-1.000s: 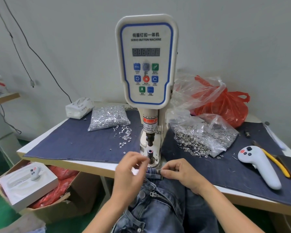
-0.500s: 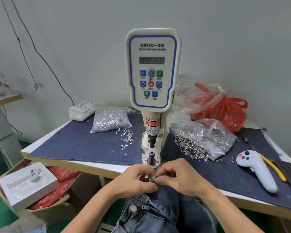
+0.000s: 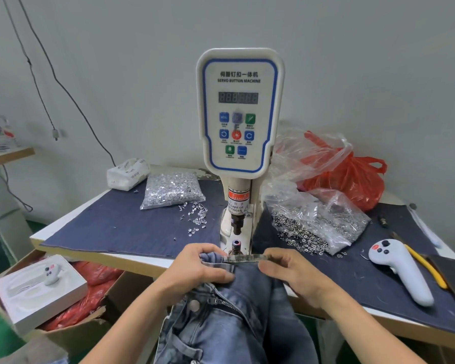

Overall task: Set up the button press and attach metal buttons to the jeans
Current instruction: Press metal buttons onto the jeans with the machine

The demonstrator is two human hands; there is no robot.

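A white servo button machine (image 3: 239,111) stands at the table's front edge, its punch (image 3: 237,224) above the lower die (image 3: 236,245). Blue jeans (image 3: 237,321) hang off the table edge right below the die, with a metal button (image 3: 194,305) beside the zipper. My left hand (image 3: 197,269) grips the bunched waistband on the left. My right hand (image 3: 286,269) pinches the waistband on the right, and the band is stretched flat between both hands just in front of the die.
A bag of silver tacks (image 3: 171,190) with loose ones lies left of the machine; a bag of metal buttons (image 3: 318,224) and a red bag (image 3: 350,177) lie right. A white controller (image 3: 399,271), yellow tool (image 3: 426,266), tissue pack (image 3: 128,173), floor box (image 3: 37,290).
The waistband was first held at the die, then drawn back with both hands bunched together over it. Now the hands have spread apart, stretching the band flat.
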